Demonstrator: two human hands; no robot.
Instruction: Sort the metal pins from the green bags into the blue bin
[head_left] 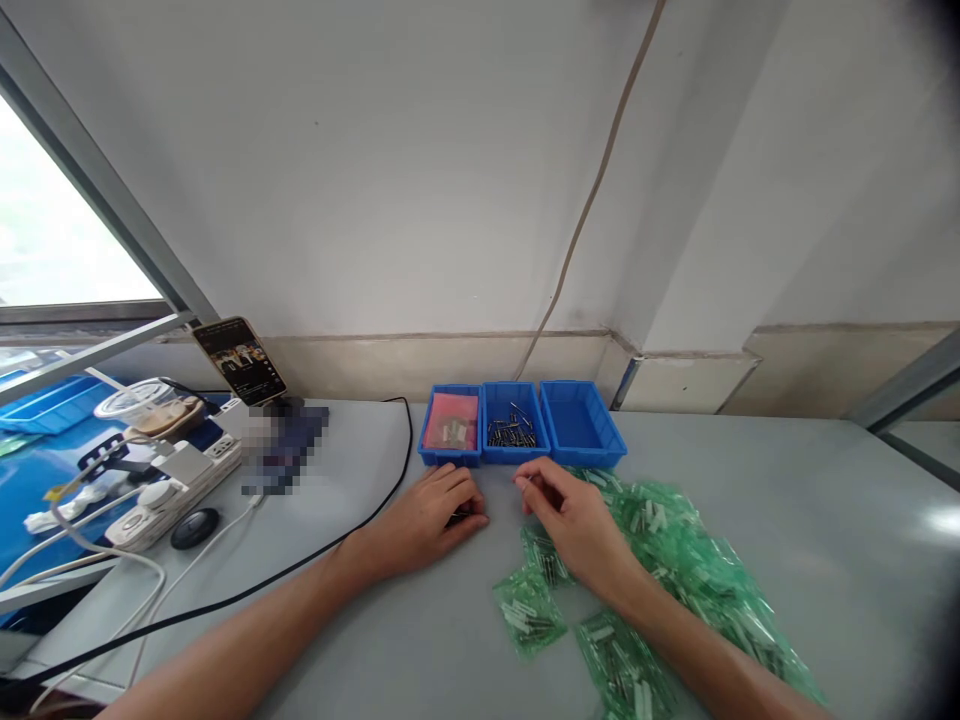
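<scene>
1. The right hand is narrow at its tips; I cannot tell whether it pinches something.
2. The left hand rests curled on the smooth grey table; its grip I cannot tell.
3. Crinkled, see-through green plastic bags lie on both sides of the right forearm; its sideways sweep could push them.
4. Slim, shiny metal pieces lie loose in the middle blue plastic bin; a knock could spill them.

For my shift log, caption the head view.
Left hand and right hand before three blue bins, green packets nearby.
</scene>
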